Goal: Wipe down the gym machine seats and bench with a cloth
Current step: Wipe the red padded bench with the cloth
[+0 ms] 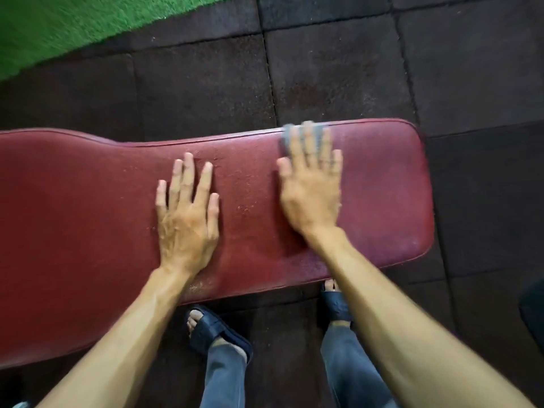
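Note:
A dark red padded bench [88, 219] lies across the view below me. My left hand [188, 213] rests flat on its middle, fingers spread, holding nothing. My right hand [312, 184] presses flat on a small grey cloth [287, 139] near the bench's far edge toward the right end. Most of the cloth is hidden under my fingers; only its grey edges show between and beyond them. The right hand and cloth are motion-blurred.
Dark rubber floor tiles [338, 69] surround the bench. Green artificial turf [59, 25] fills the top left corner. My feet in dark slippers [215, 334] stand at the bench's near edge. A dark object [532, 313] sits at the right border.

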A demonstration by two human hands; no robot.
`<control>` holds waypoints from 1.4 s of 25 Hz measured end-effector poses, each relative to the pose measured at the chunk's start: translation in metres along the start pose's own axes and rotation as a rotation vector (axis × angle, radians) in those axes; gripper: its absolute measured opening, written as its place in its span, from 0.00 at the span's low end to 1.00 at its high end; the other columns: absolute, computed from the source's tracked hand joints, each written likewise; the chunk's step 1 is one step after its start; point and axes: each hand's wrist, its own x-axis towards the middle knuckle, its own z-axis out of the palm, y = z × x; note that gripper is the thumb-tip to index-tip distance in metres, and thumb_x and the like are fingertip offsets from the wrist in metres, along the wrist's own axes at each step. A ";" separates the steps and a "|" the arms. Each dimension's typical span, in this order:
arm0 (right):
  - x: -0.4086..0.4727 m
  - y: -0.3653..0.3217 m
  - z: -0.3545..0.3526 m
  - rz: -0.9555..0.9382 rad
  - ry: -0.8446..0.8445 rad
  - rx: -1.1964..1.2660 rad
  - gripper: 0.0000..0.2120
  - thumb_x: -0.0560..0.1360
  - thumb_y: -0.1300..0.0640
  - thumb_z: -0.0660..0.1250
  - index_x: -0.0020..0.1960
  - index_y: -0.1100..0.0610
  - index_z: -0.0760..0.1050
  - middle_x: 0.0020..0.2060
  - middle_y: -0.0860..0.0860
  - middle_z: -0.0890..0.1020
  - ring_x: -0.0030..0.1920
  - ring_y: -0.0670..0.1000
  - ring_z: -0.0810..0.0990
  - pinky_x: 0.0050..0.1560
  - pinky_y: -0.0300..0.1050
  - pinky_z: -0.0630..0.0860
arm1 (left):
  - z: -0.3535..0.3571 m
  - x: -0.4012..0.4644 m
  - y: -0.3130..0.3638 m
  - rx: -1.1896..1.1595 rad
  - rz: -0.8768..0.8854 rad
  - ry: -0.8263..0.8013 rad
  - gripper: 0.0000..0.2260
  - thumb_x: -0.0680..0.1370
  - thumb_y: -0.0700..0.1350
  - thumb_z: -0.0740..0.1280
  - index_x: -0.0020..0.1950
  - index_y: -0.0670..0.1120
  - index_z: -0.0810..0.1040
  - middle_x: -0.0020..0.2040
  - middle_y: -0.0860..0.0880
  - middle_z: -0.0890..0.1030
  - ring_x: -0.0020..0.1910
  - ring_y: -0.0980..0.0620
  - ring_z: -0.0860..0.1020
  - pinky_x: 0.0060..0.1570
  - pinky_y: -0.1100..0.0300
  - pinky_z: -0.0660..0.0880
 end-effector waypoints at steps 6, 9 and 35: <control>-0.147 0.021 -0.007 -0.604 -0.201 -0.149 0.26 0.83 0.45 0.52 0.79 0.47 0.51 0.79 0.46 0.55 0.80 0.51 0.51 0.74 0.59 0.62 | -0.033 -0.020 -0.095 0.050 -0.034 -0.022 0.24 0.83 0.50 0.52 0.80 0.50 0.59 0.82 0.45 0.52 0.81 0.46 0.52 0.77 0.43 0.51; -0.087 0.049 -0.010 -0.349 -0.134 -0.184 0.26 0.83 0.44 0.46 0.80 0.46 0.47 0.80 0.48 0.53 0.80 0.53 0.49 0.74 0.66 0.58 | -0.039 -0.024 -0.116 0.042 -0.036 -0.011 0.24 0.83 0.50 0.53 0.79 0.50 0.60 0.82 0.44 0.53 0.81 0.46 0.52 0.77 0.44 0.51; -0.149 -0.108 0.025 -0.631 -0.198 -0.166 0.25 0.83 0.46 0.50 0.79 0.46 0.51 0.79 0.47 0.56 0.80 0.51 0.50 0.74 0.61 0.61 | -0.067 -0.040 -0.239 -0.142 -0.112 0.082 0.24 0.83 0.47 0.54 0.79 0.47 0.61 0.81 0.44 0.53 0.81 0.48 0.51 0.78 0.48 0.49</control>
